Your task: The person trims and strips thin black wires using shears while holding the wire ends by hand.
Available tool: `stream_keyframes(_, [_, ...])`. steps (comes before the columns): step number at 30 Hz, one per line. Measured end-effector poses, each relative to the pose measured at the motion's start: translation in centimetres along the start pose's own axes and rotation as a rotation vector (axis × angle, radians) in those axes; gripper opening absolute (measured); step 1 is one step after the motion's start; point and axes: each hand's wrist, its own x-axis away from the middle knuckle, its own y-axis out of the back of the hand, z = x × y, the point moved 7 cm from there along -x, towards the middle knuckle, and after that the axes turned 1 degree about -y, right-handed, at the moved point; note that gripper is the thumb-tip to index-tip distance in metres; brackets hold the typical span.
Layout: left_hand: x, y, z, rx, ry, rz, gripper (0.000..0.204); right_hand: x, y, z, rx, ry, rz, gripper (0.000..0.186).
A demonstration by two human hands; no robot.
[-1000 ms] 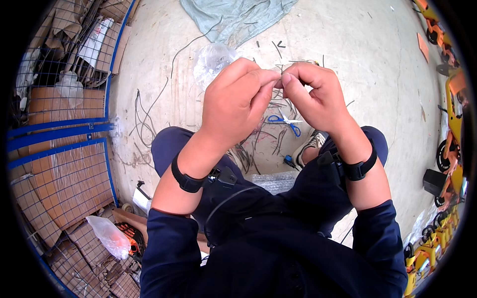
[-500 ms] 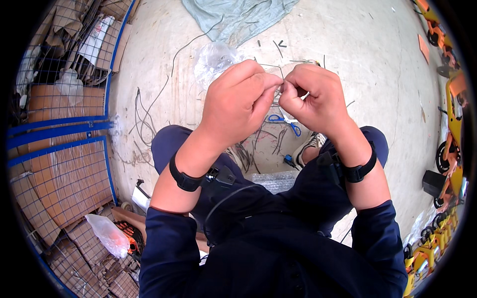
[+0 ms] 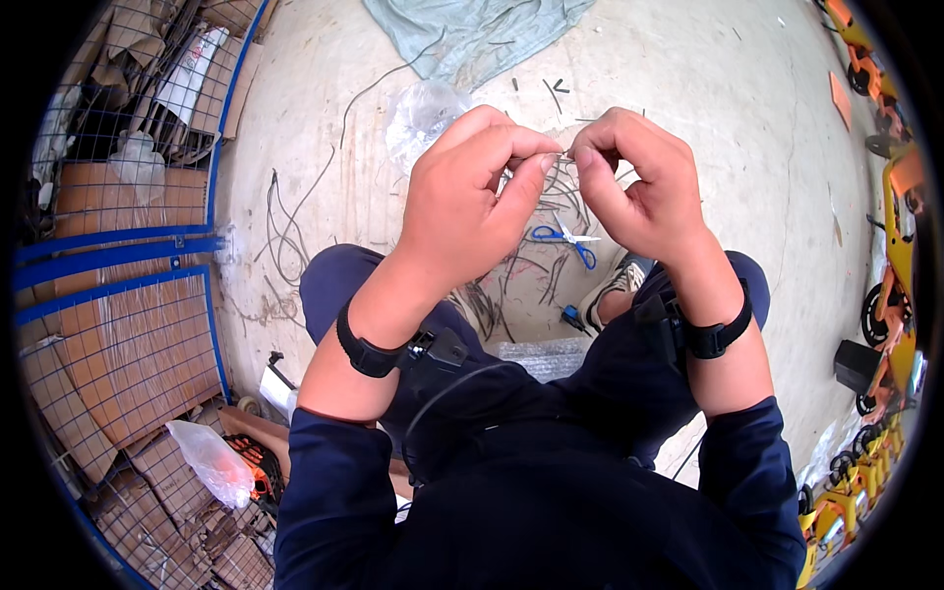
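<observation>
My left hand (image 3: 472, 187) is closed, thumb and forefinger pinched on the end of a short, thin wire (image 3: 563, 154). From the other side, my right hand (image 3: 644, 177) pinches the same wire, its fingers curled in. Only a sliver of it shows between the fingertips; the rest is hidden. Below the hands, scissors with blue handles (image 3: 574, 246) lie spread on the concrete floor. Around them are many loose dark wire offcuts (image 3: 497, 300), some partly covered by my hands.
Ahead lies a grey-green cloth (image 3: 472, 39), with a clear plastic bag (image 3: 418, 113) nearer me. Long dark wire (image 3: 285, 231) loops across the floor at left. A blue mesh cage (image 3: 118, 246) holding cardboard stands on the left; yellow and orange wheeled machines (image 3: 900, 216) line the right.
My right hand has shifted slightly right and up, and its thumb has straightened. The fingertips are a little farther apart, and more of the scissors shows.
</observation>
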Motion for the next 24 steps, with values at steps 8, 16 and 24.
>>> stream_keyframes(8, [0.2, 0.1, 0.8, 0.046, 0.056, -0.035, 0.008, 0.5, -0.5, -0.4, -0.061, -0.104, -0.053, 0.010])
stream_keyframes(16, [0.2, 0.3, 0.3, -0.027, 0.012, -0.032, 0.008, 0.5, -0.7, -0.6, -0.086, -0.177, -0.045, 0.010])
stream_keyframes(24, [0.2, 0.2, -0.5, -0.125, -0.151, -0.037, 0.011, 0.4, -0.9, -0.1, -0.011, -0.104, -0.050, 0.012])
